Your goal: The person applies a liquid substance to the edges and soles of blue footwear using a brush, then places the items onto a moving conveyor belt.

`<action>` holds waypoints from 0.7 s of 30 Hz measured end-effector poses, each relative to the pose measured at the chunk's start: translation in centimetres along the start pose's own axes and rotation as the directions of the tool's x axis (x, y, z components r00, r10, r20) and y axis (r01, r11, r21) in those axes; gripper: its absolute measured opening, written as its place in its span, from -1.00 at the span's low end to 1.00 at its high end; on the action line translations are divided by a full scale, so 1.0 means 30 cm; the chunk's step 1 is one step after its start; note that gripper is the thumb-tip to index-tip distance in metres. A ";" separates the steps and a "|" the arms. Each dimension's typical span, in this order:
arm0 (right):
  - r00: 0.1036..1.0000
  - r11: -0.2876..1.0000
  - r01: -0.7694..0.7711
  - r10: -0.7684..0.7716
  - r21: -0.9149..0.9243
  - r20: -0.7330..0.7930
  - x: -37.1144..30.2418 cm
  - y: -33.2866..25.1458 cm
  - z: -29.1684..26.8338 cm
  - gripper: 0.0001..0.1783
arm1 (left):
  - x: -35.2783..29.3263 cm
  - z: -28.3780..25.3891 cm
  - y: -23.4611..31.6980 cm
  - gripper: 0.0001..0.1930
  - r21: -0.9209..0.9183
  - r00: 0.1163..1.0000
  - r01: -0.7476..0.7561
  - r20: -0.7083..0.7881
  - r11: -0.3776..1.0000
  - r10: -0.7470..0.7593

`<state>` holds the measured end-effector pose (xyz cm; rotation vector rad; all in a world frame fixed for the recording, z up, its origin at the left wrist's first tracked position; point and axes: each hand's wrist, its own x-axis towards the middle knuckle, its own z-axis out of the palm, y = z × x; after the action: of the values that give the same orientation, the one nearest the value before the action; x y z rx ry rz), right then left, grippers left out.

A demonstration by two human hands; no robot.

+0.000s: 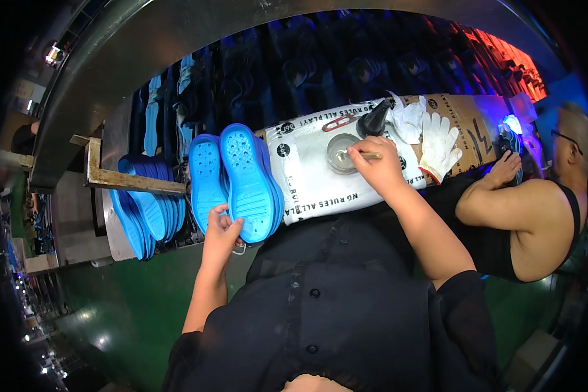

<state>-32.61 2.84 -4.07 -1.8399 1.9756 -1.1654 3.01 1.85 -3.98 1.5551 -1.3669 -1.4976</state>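
Two stacks of blue shoe soles stand side by side in front of me. The fingers of my left hand (221, 236) are closed at the heel edge of the right stack's top blue shoe sole (249, 183), beside the left stack (206, 171). My right hand (380, 166) grips a small brush (372, 156) by its pale handle. The brush's pale tip is down in a round, clear dish (338, 145). Under the dish lies a white printed sheet (320, 196). Close behind my right hand is a black squeeze bottle (373, 119) with a pointed nozzle.
More blue soles (153, 206) stand stacked at the left, behind a worn metal bracket (124, 178). A white glove (439, 145), a crumpled white cloth (408, 121) and a red tool (338, 123) lie near the bottle. A co-worker (522, 209) sits close on my right.
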 end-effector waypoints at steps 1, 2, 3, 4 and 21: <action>1.000 1.000 -0.005 0.005 0.003 0.006 0.000 -0.003 -0.008 -0.80 | -0.001 -0.002 0.013 -0.60 0.002 1.000 0.008 0.000 1.000 -0.008; 0.999 0.999 -0.024 0.025 0.042 -0.025 0.006 -0.010 -0.019 -0.80 | -0.001 -0.005 0.044 -0.64 -0.109 0.991 0.101 0.099 0.989 -0.090; 0.997 0.996 -0.043 0.048 0.082 -0.056 0.011 -0.018 -0.034 -0.80 | -0.003 -0.006 0.069 -0.68 -0.209 0.966 0.201 0.207 0.957 -0.158; 0.996 0.993 -0.073 0.077 0.090 -0.039 0.016 -0.026 -0.054 -0.80 | -0.006 -0.004 0.079 -0.74 -0.218 0.960 0.218 0.223 0.951 -0.169; 0.852 0.600 -0.309 0.520 0.738 -0.066 -0.070 -0.053 -0.152 -0.61 | -0.059 0.164 0.220 -0.44 -0.409 0.963 -0.146 0.149 0.901 0.224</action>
<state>-33.82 6.73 -0.72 -0.7874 1.5739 -1.7452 -3.17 2.62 1.66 1.0212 -1.1806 -1.7090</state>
